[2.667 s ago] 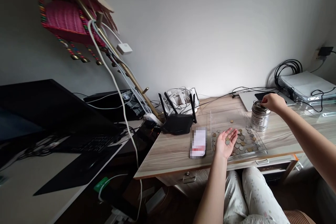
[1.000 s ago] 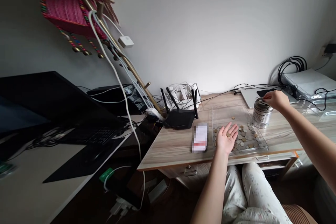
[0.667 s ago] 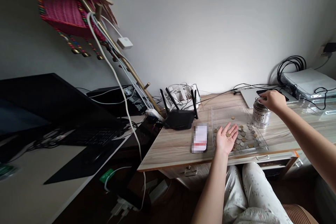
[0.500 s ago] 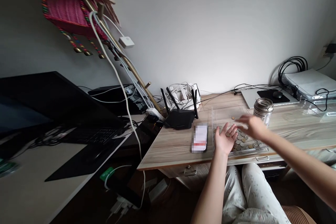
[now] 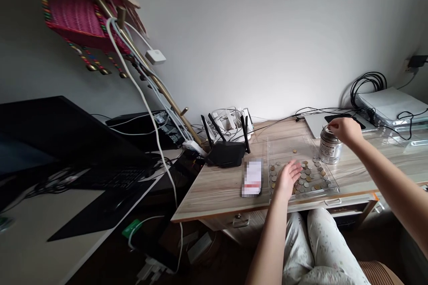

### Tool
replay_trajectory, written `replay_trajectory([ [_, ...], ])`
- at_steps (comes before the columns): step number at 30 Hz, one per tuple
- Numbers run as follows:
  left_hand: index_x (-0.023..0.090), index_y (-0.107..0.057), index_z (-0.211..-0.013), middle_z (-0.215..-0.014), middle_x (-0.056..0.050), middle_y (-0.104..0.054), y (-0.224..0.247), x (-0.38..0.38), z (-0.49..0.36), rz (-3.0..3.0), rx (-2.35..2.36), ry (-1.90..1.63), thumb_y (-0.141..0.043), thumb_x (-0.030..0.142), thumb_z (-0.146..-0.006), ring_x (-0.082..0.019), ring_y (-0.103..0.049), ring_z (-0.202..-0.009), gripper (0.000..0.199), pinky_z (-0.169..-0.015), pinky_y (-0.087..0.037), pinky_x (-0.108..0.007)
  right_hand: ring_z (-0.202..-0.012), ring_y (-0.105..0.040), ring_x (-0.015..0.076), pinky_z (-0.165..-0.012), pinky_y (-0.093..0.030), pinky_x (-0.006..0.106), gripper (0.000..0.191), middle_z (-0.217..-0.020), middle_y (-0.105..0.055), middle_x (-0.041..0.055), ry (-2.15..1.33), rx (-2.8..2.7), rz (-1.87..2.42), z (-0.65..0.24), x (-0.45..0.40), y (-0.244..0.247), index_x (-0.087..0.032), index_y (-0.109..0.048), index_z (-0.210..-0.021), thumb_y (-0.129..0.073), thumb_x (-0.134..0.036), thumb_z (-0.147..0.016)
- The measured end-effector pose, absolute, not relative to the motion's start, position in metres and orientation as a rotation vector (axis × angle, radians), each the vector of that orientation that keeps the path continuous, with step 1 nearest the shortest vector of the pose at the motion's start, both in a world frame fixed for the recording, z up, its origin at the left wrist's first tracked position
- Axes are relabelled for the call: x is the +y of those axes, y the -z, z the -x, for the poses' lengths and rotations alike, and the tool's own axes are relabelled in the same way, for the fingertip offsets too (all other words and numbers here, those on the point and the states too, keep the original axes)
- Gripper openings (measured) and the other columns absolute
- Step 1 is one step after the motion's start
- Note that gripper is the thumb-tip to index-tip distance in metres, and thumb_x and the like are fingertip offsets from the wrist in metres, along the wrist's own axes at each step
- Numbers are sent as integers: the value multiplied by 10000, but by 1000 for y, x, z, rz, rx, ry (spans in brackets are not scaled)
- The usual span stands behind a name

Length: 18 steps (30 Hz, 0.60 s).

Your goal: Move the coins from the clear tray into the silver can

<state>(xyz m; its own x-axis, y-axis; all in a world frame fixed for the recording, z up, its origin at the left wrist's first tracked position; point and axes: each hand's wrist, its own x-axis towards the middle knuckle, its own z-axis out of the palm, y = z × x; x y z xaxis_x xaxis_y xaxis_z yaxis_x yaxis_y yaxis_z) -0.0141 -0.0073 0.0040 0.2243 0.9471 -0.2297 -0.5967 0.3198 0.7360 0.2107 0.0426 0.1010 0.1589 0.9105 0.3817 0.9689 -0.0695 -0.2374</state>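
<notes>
My left hand (image 5: 288, 178) hovers over a clear plastic tray (image 5: 282, 144), its fingers stretched out and slightly curled. I can make out nothing held in it, though part of the palm is turned from view. Loose silver and gold coins (image 5: 308, 178) lie in the tray, mostly in its near half. To the tray's right stands a round metal tin (image 5: 330, 148) with a printed label. My right hand (image 5: 346, 130) is at the tin's top, fingertips pinched together over the lid. Whatever sits between those fingertips is hidden.
A phone (image 5: 252, 178) lies left of the tray, near a black router (image 5: 227, 153) with upright antennas. Behind the tin are a silver laptop (image 5: 310, 125) and black cables (image 5: 369, 84). A dark monitor (image 5: 67, 129) stands at the left on another desk.
My right hand has moved from above my left palm rightward to the tin's top. My left hand has turned, its palm now less upward. The view has shifted slightly.
</notes>
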Motion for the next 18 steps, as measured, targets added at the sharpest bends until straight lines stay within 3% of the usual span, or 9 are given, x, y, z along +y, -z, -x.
replay_trajectory([
  [6, 156, -645, -831, -916, -108, -643, -31, 29, 49, -915, 970, -1299, -537, 211, -714, -201, -578, -904, 168, -874, -368, -359, -764, -567, 199, -570, -394, 262, 225, -810, -653, 30, 211, -1962, 2137, -240, 65, -107, -248, -679, -792, -517, -270, -638],
  [10, 170, -648, -726, -937, -108, -639, -25, 74, 43, -1115, 1087, -1282, -561, 145, -660, -235, -505, -1049, 112, -955, -290, -391, -800, -569, 190, -637, -426, 277, 350, -922, -644, 52, 253, -1949, 1938, -207, 63, -99, -233, -611, -1031, -434, -313, -741],
  [13, 187, -616, -714, -1003, -117, -617, -5, 100, 23, -1063, 1037, -1205, -524, 145, -683, -216, -397, -1169, 106, -974, -263, -390, -797, -580, 148, -679, -446, 250, 378, -989, -629, 59, -14, -2245, 1672, -161, 70, -68, -209, -581, -1079, -317, -219, -809],
  [16, 192, -579, -775, -1127, -141, -545, 14, 113, 12, -879, 1004, -1191, -462, 201, -728, -187, -215, -1265, 126, -973, -246, -407, -967, -532, 212, -808, -422, 333, 341, -1099, -567, 132, -102, -2616, 1513, -125, 82, -26, -127, -590, -1050, -394, -171, -774],
  [18, 193, -566, -764, -1123, -151, -540, 26, 112, 15, -854, 1019, -1169, -455, 188, -717, -182, -172, -1277, 120, -979, -221, -416, -1087, -445, 272, -890, -353, 413, 312, -1175, -497, 185, -74, -2755, 1427, -116, 82, -2, -77, -609, -997, -435, -142, -747],
])
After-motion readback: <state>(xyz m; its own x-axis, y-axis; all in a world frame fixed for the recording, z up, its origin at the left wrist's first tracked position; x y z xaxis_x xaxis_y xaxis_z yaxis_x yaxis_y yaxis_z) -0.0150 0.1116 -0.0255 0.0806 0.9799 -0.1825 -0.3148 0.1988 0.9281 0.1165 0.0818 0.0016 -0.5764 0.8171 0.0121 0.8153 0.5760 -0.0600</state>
